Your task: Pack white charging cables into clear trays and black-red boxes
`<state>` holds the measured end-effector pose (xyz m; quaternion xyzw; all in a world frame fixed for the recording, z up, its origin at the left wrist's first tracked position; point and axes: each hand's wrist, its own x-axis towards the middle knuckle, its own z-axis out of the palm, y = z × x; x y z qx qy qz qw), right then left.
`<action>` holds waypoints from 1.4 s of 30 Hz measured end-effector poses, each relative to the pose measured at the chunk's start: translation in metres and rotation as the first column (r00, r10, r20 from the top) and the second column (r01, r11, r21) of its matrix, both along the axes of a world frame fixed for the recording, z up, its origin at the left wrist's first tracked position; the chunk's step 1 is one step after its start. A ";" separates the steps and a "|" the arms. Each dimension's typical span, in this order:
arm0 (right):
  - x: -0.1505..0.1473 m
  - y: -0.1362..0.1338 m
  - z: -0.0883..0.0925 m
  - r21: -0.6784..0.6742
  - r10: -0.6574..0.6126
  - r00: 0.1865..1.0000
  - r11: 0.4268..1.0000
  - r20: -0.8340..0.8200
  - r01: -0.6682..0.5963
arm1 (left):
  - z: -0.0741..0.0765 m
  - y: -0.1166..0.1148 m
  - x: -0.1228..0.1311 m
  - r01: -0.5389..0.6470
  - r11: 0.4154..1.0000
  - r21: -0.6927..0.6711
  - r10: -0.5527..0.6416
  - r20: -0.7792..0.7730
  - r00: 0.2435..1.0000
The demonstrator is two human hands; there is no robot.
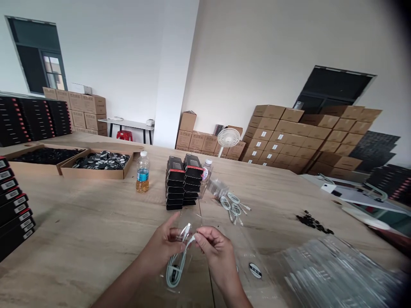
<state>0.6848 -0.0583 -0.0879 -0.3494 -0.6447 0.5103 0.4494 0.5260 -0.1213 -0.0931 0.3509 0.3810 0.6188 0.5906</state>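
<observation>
A coiled pale green cable (175,273) with white connectors lies on a clear plastic tray in front of me. My left hand (163,246) grips the cable's upper part from the left, its index finger raised. My right hand (215,248) pinches one white connector end between thumb and fingers. A dark label shows inside the coil. Just beyond the hands stand two stacks of black boxes (175,184). Right of them lie several coiled cables (235,207). An oval black and white label (255,270) rests on clear plastic at the right.
Clear plastic trays (330,273) pile up at the right, near small black pieces (313,222). Two bottles, one with amber liquid (142,175), stand beyond. Open cartons (96,172) of black items and more black boxes (14,209) are at the left.
</observation>
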 end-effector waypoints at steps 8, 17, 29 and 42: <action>0.002 0.006 -0.002 0.262 -0.079 0.992 0.964 0.096 0.051 | 0.003 -0.003 0.002 0.102 0.994 -0.036 -0.101 0.049 0.994; 0.001 0.005 -0.005 0.263 -0.185 0.976 0.953 0.116 0.150 | 0.005 -0.004 0.003 0.087 0.996 0.017 -0.087 -0.026 0.996; -0.018 -0.008 -0.026 0.407 -0.289 0.950 0.886 0.114 0.221 | 0.000 0.006 0.023 -0.054 0.998 0.041 0.043 0.239 0.970; -0.028 -0.005 -0.037 0.538 -0.315 0.925 0.827 0.210 0.160 | -0.003 0.005 0.018 -0.070 0.997 0.045 0.050 0.353 0.934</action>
